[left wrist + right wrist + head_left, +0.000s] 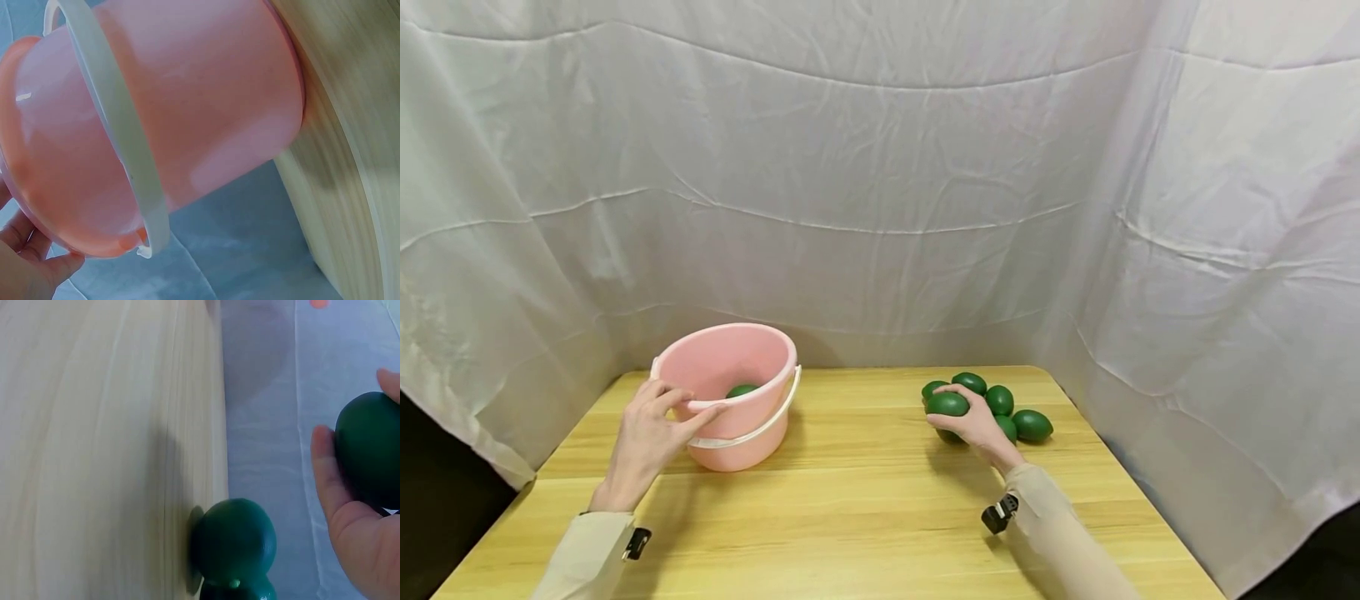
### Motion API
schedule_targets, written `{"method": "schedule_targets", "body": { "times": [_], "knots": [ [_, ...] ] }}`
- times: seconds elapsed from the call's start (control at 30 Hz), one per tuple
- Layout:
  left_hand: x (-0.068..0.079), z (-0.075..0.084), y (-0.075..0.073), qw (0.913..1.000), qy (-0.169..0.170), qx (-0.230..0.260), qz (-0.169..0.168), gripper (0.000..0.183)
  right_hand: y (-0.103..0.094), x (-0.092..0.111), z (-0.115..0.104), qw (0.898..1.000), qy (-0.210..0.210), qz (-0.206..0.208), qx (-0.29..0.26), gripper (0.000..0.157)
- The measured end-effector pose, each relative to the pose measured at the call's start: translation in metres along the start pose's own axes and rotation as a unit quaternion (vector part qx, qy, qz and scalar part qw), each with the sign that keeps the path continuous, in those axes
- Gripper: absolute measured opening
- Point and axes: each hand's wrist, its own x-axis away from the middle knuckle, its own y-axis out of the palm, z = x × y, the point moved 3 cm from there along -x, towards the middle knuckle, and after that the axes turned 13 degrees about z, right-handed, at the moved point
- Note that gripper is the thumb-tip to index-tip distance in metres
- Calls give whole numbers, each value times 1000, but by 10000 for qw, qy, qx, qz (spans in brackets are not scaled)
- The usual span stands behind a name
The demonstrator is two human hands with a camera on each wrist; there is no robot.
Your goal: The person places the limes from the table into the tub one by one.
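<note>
On the left of the table stands a pink bucket [737, 458] with a white handle [119, 119]. My left hand [643, 437] pinches its near left rim, thumb outside and fingers over the edge. Inside the bucket a green lime [742, 390] shows; anything deeper is hidden by the wall. Over on the right, my right hand [973, 425] grips a dark green lime [947, 404] between thumb and fingers, raised off the table in the right wrist view. Several more limes [1033, 426] lie in a cluster around and under that hand, some partly covered by it.
A wooden table [850, 508] lies under everything, with bare wood between bucket and limes. Pale grey cloth [880, 275] hangs behind the table and along both sides. Each wrist wears a small black device [997, 514].
</note>
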Motion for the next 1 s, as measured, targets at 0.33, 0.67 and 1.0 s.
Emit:
{"method": "schedule_targets", "body": {
  "times": [0.33,0.67,1.0],
  "knots": [
    [0,-1,1,9999,-8,-101,-59,36,14,-3,-11,9997,-62,9,-251,55],
    [-1,0,0,9999,34,-86,-55,35,31,-4,-27,9987,179,-175,-441,50],
    [-3,0,1,9999,75,-42,-142,34,47,-14,-32,9955,270,-108,-906,51]
  ]
}}
